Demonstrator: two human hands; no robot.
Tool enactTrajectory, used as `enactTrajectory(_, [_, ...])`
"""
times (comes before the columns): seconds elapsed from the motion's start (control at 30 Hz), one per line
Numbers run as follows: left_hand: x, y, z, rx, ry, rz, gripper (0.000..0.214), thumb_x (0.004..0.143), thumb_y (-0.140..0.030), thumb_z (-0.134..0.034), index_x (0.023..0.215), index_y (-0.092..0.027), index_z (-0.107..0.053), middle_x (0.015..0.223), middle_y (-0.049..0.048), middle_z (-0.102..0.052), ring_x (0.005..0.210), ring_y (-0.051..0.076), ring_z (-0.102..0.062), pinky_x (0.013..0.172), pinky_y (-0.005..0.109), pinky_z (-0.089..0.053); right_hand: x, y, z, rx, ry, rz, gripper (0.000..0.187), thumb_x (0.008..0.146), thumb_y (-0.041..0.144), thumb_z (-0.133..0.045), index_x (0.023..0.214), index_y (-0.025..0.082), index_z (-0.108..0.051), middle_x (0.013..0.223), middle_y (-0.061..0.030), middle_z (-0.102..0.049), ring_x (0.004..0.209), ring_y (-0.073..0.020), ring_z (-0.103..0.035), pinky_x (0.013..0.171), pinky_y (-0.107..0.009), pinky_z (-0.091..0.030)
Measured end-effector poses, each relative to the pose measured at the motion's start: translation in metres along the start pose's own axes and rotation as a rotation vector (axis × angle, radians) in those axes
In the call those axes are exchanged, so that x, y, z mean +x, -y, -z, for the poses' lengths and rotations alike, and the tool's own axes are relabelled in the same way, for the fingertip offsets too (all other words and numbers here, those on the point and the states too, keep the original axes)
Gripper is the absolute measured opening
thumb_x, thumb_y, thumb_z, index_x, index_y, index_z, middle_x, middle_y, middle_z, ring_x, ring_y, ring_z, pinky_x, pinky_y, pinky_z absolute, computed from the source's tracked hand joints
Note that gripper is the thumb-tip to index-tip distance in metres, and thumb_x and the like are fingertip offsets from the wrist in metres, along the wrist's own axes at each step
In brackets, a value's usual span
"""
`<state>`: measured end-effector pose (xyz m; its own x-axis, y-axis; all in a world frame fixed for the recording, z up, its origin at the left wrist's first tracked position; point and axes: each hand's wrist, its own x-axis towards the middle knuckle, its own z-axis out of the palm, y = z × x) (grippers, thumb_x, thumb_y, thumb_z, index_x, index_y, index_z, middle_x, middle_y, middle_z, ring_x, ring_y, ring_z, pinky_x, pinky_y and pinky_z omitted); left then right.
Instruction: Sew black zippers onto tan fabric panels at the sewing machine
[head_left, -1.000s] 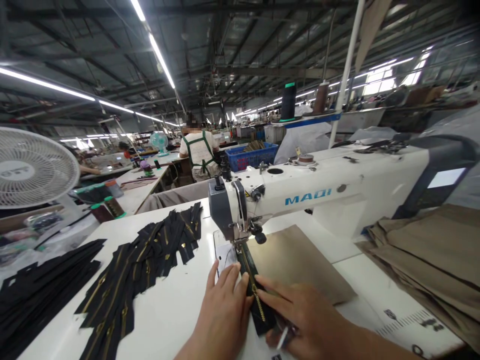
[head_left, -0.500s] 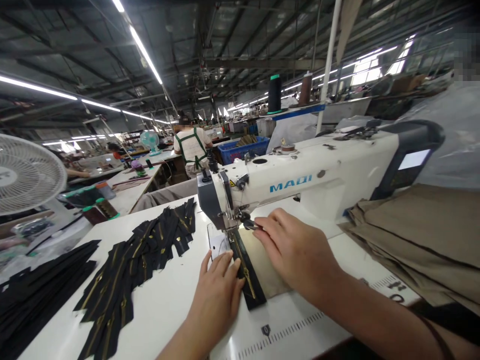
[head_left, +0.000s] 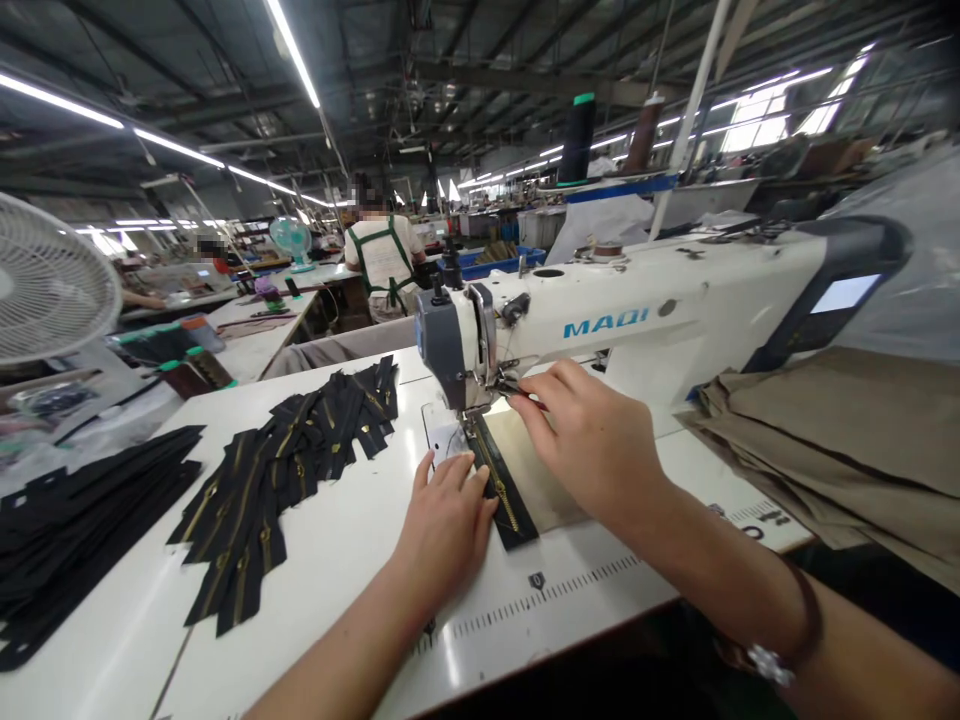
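Note:
A black zipper with gold teeth (head_left: 508,500) lies along the edge of a khaki fabric piece (head_left: 536,465), its far end under the presser foot of the white sewing machine (head_left: 600,320). My left hand (head_left: 446,510) rests palm down on the table, fingers stretched out, the fingertips touching the zipper's left edge. Close to the needle area, my right hand (head_left: 592,435) pinches a small dark pointed tool (head_left: 525,395) with a reddish part, perhaps tweezers or thread snips. Its tip points at the needle bar. The rest of the tool is hidden by my fingers.
Several black zippers (head_left: 300,440) lie fanned out on the left, beside a stack of black strips (head_left: 90,520). Folded khaki fabric (head_left: 825,450) is piled at right. A white fan (head_left: 52,280) stands far left. A person (head_left: 382,255) works beyond the machine.
The camera view has shifted, so the machine and table sit higher and further right. My right hand keeps the tool near the needle; my left hand stays beside the zipper.

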<state>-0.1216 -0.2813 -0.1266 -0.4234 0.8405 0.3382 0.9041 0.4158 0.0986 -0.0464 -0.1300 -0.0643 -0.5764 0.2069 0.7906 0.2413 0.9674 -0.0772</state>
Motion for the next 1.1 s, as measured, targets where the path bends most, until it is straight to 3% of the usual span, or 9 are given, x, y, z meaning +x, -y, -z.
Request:
enactTrajectory(0.53, [-0.001, -0.002, 0.002, -0.024, 0.043, 0.035, 0.026, 0.088, -0.021, -0.052, 0.112, -0.014, -0.059, 0.12, 0.0138, -0.058, 0.117, 0.027, -0.05, 0.108, 0.051, -0.026, 0.001, 0.01, 0.011, -0.209, 0.042, 0.006, 0.011, 0.084, 0.026, -0.064, 0.084, 0.015, -0.067, 0.081, -0.0028, -0.062, 0.064, -0.0189, -0.055, 0.048, -0.027, -0.023])
enactTrajectory(1.1, [-0.001, -0.003, 0.002, -0.012, 0.055, 0.034, 0.025, 0.088, -0.022, -0.052, 0.111, -0.013, -0.059, 0.118, 0.0138, -0.058, 0.116, 0.026, -0.05, 0.108, 0.049, -0.026, 0.008, 0.018, 0.012, -0.284, 0.17, -0.016, 0.016, 0.088, 0.029, -0.059, 0.088, 0.016, -0.067, 0.087, -0.004, -0.062, 0.066, -0.0204, -0.055, 0.047, -0.027, -0.017])
